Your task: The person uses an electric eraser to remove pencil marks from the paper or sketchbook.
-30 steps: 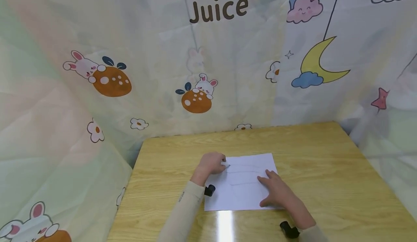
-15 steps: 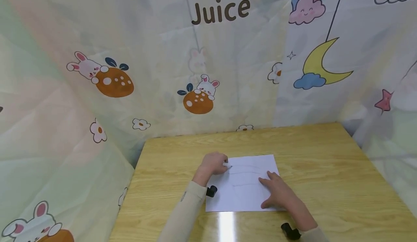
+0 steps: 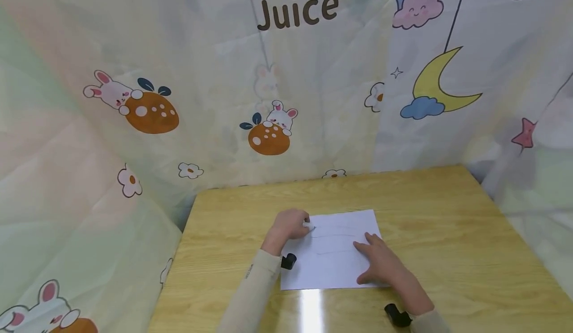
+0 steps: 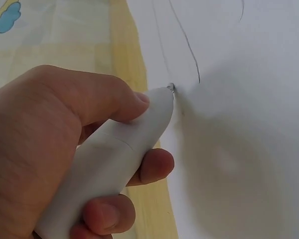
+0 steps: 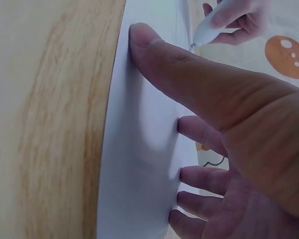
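Head view, as seen from beside the desk (image 3: pixel 224 238): pale yellow wood grain, with a bright strip of glare just before the paper.

Item: paper (image 3: pixel 329 271), one white sheet, flat on the desk, marked with several thin grey lines (image 3: pixel 337 236) running roughly crosswise, one above another.

Item: left hand (image 3: pixel 291 224), over the sheet's far left part, fingers and thumb curled round a pen.

Item: pen (image 4: pixel 107 154), thick, white, smooth, a seam round its body; held tilted, its small metal tip at the end of a faint line. I cannot tell whether the tip touches.

Item: right hand (image 3: pixel 384 263), fingers straight and spread, holding nothing, fingertips resting on the sheet's right side, thumb by its near edge.

Item: black devices, two, one beside each wrist (image 3: pixel 289 261).

Item: sleeves (image 3: pixel 250 290), cream.

Item: backdrop (image 3: pixel 201 49), pale cloth printed with rabbits, oranges, moon and "Juice".
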The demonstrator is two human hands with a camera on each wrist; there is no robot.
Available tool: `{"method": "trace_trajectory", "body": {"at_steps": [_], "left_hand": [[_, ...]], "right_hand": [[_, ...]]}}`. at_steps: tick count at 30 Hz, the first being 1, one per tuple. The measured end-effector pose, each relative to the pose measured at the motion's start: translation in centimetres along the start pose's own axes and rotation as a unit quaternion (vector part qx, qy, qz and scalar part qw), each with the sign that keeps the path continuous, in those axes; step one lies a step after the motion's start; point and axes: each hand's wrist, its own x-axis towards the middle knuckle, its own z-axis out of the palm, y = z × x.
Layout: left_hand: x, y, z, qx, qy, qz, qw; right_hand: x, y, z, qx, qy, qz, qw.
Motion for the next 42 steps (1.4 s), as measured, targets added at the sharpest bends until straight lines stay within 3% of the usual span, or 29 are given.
{"method": "trace_trajectory", "body": {"at_steps": [5,13,19,26,32,38,42], "left_hand": [[0.3,0.5,0.2,0.003,-0.003,0.012,0.9999],[0.2,0.3,-0.4,-0.013,-0.007,-0.012,0.9998],[0.7,0.9,-0.9,-0.024,-0.002,0.009,0.9997],[0.5,0.6,-0.6,-0.028,-0.012,-0.015,0.9994],[0.9,0.7,-0.3,-0.024,0.001,0.009,0.9997],[0.7,0.6,-0.3,-0.017,-0.005,-0.01,0.9998],[0.7,0.8,-0.3,-0.017,-0.005,0.004,0.9998]], "right_hand": [[0.0,-0.1,0.0,0.001,-0.012,0.004,0.9999],[0.2,0.0,-0.4,-0.001,-0.008,0.002,1.0],[0.4,0.0,-0.6,-0.008,0.001,-0.002,1.0],[0.4,0.1,-0.5,-0.001,-0.009,-0.002,1.0],[0.5,0.5,-0.2,-0.01,0.002,-0.006,0.9999],[0.4,0.2,-0.2,-0.004,-0.004,-0.006,1.0],[0.4,0.0,-0.3,-0.005,-0.006,-0.003,1.0]]}}
